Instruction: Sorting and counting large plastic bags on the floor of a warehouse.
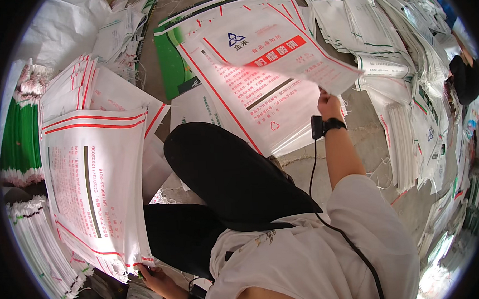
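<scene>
A flat white woven sack [232,89] with red print, red edge stripes and a small blue emblem lies in front of me on other sacks. My right hand [330,105] pinches its right corner, and that side is lifted and curled over. At my left, a pile of similar white sacks [116,175] with red stripes and a dark bar leans beside my leg. My left hand [157,280] is closed at the lower right corner of the top sack there, near its frayed edge.
Green sacks [171,73] lie under the white ones ahead. Bundles of green sacks [21,136] and folded white sacks [45,251] stand far left. More stacked white sacks [351,24] line the right. A black cable [353,245] runs along my right side. Another person's dark-clad part [465,78] shows far right.
</scene>
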### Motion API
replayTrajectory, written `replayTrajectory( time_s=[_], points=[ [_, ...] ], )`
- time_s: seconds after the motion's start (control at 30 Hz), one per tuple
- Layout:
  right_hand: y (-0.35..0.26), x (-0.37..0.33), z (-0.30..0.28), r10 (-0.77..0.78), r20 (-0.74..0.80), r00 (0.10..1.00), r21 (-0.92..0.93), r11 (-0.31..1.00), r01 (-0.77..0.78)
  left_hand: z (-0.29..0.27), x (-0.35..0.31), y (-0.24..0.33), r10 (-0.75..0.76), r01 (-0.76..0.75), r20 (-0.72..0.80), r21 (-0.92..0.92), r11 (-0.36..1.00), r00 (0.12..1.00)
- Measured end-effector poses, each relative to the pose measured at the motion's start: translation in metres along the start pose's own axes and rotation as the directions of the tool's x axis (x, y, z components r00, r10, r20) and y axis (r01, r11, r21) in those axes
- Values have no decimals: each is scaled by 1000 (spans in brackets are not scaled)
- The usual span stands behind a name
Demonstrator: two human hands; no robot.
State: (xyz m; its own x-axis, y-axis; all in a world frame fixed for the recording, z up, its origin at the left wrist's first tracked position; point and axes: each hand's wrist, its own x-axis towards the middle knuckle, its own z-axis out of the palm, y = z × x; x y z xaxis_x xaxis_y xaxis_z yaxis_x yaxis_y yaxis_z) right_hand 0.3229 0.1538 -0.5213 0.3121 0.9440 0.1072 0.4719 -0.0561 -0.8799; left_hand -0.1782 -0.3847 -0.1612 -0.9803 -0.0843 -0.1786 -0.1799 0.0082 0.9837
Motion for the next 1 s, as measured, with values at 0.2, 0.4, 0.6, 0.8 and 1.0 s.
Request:
replayTrajectory(
  time_s=[0.2, 0.4, 0.6, 0.8, 1.0],
  points=[
    [-76, 18, -14, 492, 443, 749, 827, 98, -554, -5, 0, -1, -33, 32, 26, 14, 999, 999],
    [-101, -49, 15, 560, 447, 697, 552, 440, -708, -19, 1, -11, 494, -682, 499, 658, 318, 712],
    [-59, -93, 49, 713, 310, 629, 381, 513, -769, 0, -1, 7, 42, -36, -39, 128, 991, 998],
    [62, -88, 31, 619, 486, 617, -278, 778, -563, 0, 15, -11, -71, 71, 7, 53, 996, 997],
    [8, -124, 64, 777, 488, 396, 37, 436, -899, -17, 0, 12, 28, -28, -9, 52, 998, 1000]
  ],
)
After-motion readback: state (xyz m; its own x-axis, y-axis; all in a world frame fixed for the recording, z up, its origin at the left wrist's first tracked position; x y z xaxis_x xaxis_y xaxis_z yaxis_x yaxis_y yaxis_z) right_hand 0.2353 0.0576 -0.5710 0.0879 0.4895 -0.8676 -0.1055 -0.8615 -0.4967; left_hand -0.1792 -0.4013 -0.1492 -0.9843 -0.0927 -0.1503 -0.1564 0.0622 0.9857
